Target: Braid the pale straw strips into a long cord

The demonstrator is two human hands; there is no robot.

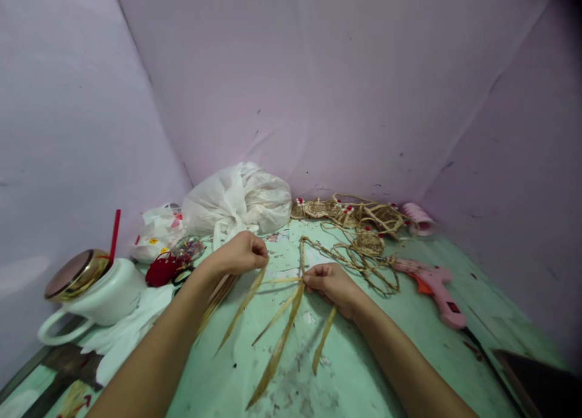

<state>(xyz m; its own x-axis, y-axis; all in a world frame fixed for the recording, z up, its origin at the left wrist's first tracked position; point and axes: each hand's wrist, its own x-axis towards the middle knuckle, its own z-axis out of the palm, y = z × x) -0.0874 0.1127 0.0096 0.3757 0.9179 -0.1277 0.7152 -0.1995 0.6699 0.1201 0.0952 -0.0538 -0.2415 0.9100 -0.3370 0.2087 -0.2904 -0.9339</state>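
Note:
My left hand (245, 252) is closed in a pinch on a dried, straw-coloured leaf strip (245, 304), whose pointed end hangs down to the left. To its right, my right hand (330, 284) pinches the lower end of a thin leaf braid (302, 254). Loose strips fan out below that pinch, a broad one (278, 348) reaching furthest toward me. Another strip (325, 339) hangs from under my right hand. The finished cord (345, 257) runs from the braid's top into loose loops on the right. My left forearm partly covers a bundle of strips (218, 303).
A white plastic bag (239, 196) stands against the back wall. Woven pieces with red and white beads (348, 212) lie beside it, near a pink thread spool (417, 219). A pink glue gun (436, 284) lies right, its cable trailing forward. A white mug (107, 296) stands left.

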